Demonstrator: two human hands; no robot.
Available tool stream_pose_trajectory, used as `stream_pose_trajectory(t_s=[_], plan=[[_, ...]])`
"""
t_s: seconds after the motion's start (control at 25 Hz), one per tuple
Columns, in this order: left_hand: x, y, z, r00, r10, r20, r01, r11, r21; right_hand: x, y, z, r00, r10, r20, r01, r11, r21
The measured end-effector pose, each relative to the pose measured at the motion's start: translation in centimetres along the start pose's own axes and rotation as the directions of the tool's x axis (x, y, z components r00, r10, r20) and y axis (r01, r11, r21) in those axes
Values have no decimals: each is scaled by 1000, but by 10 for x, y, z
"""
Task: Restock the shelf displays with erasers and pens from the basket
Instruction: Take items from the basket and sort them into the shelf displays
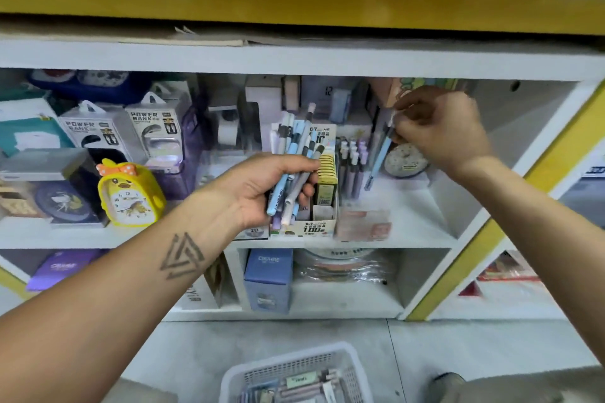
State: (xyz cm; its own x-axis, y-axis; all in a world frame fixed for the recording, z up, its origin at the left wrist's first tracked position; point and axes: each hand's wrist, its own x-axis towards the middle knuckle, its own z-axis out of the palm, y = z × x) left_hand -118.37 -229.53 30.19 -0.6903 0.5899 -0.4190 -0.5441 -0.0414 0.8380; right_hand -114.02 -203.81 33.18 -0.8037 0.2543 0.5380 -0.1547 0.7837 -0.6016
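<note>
Two grips clutch pens (296, 167) before white shelves (327, 240), grey floor (196, 347) below.

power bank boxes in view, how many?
2. Both stand on the left of the middle shelf: power bank box and, touching its right side, second power bank box. More may hide behind.

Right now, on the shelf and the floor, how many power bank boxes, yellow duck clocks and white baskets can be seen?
power bank boxes: 2
yellow duck clock: 1
white basket: 1
Total: 4
</note>
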Motion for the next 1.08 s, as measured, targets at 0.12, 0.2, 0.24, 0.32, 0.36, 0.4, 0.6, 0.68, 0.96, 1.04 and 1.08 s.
stream_pose_trajectory(t_s=[0.12,0.2,0.24,0.32,0.36,0.4,0.6,0.68,0.96,1.04,1.08], plan=[[8,-6,9,1000,2,-2,-2,1000,-3,-9,11,4,991,-112,67,124,968,-216],[12,-8,13,1000,15,-2,-15,1000,-15,-13,20,11,986,-120,116,144,964,-224],[14,-9,13,1000,23,-4,-23,1000,-18,-13,24,14,984,-121,131,147,967,-207],[17,-9,14,1000,31,1,-31,999,-18,-12,29,19,980,-144,138,168,968,-188],[18,-9,14,999,35,5,-35,999,-15,-12,31,21,978,-159,137,183,965,-186],[19,-10,14,999,38,8,-38,999,-13,-13,32,22,975,-173,140,196,964,-181],[22,-11,14,999,30,13,-31,1000,4,-11,33,26,967,-188,174,220,957,-188],[22,-11,14,999,28,18,-28,1000,6,-11,31,26,960,-205,191,240,953,-184],[18,-13,13,998,48,44,-49,999,13,-4,31,32,942,-131,308,235,914,-332],[16,-14,15,997,47,65,-47,999,5,-6,30,33,933,-60,354,203,903,-380],[15,-14,16,996,48,76,-49,999,7,-6,27,33,941,-35,338,167,913,-371]])
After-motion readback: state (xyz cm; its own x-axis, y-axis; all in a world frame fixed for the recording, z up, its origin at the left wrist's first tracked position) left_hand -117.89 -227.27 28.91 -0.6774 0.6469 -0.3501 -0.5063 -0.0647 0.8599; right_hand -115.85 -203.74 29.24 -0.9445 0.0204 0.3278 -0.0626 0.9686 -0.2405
